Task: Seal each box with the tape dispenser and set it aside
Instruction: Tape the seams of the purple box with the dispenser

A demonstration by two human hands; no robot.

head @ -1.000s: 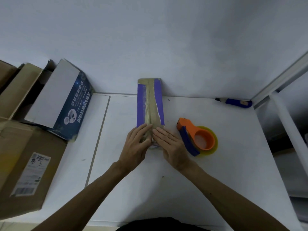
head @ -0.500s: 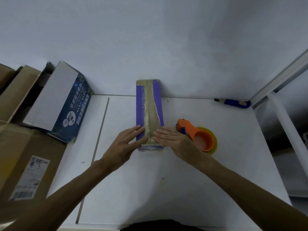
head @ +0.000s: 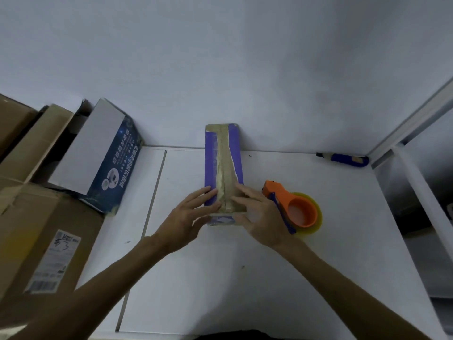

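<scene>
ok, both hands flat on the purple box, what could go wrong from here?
A dark line runs down the tape on the purple box: flaps may lift once the left hand and right hand release. The tape dispenser sits beside the right hand; a sideways move could knock it.

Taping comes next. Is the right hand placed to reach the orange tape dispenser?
Probably yes: the right hand lies open on the purple box, holding nothing, and the tape dispenser sits right beside it, nothing between.

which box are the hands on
The narrow purple box mid-table: the left hand and right hand press its near end. The blue-and-white box and brown cartons sit untouched at left.
</scene>
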